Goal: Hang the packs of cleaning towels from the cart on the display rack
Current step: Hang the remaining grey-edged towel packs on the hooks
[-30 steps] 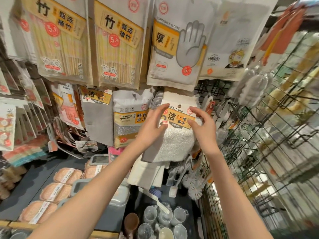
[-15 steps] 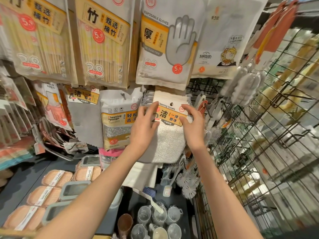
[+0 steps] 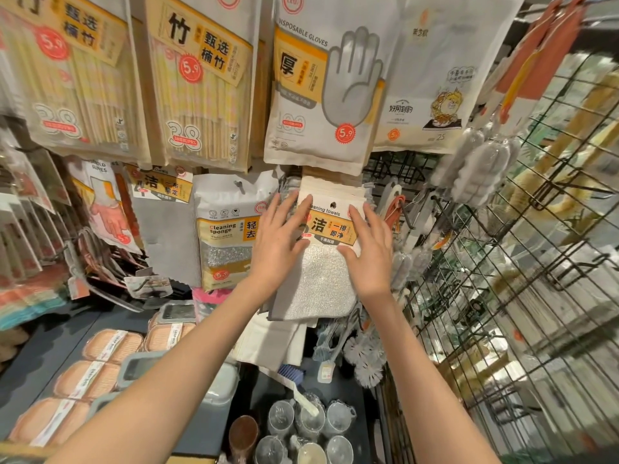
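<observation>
- On the rack, below the gloves pack point(image 3: 321, 95), the front towel pack point(image 3: 330, 249) hangs upright, long axis vertical, hole point(image 3: 333, 205) at the top centre
- Left hand point(image 3: 279, 242) lies flat on its left edge, fingers straight and spread, pointing up
- Right hand point(image 3: 370, 252) is flat on the right edge, fingers straight, thumb across the cloth
- Both press, neither pinches; the pack sits dead between them, each hand about equally near
- More packs are stacked behind it, sponge pack point(image 3: 231, 229) just left
- Looks seated; I'd judge squaring it up comes next, and no cart is in view

Head view, close, facing display rack point(image 3: 418, 169)
</observation>
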`<state>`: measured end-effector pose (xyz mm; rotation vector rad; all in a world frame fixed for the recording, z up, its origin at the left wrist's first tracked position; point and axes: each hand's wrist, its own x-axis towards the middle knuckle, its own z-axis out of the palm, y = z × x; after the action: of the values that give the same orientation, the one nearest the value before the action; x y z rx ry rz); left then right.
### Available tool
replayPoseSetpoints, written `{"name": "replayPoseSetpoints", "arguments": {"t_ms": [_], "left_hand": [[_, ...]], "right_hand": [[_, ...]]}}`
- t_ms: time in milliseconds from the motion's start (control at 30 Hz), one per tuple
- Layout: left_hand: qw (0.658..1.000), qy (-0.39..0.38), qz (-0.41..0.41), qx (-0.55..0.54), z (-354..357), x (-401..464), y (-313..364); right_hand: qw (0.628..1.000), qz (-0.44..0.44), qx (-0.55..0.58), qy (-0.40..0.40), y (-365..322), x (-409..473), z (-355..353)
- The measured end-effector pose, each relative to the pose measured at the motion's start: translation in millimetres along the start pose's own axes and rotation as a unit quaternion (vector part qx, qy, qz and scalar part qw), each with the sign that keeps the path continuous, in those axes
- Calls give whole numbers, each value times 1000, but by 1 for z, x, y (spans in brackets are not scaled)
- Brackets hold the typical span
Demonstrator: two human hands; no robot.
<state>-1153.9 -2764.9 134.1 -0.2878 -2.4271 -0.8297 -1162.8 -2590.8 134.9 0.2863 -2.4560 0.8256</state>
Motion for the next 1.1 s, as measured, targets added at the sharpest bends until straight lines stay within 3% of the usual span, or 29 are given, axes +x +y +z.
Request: {"name": "replayPoseSetpoints", "arguments": {"t_ms": [200,600,1100], "left_hand": [[989,-45,-41,-133,1,2,-10],[992,-26,-41,-120,12,24,-21],[981,-65,-68,-171,20,65,-37]], "right_hand": [[1000,-9,-5,-28,14,9,-1],[1000,-14,22,-16,25,30,9],[998,-12,55,-14,41,71,23]]}}
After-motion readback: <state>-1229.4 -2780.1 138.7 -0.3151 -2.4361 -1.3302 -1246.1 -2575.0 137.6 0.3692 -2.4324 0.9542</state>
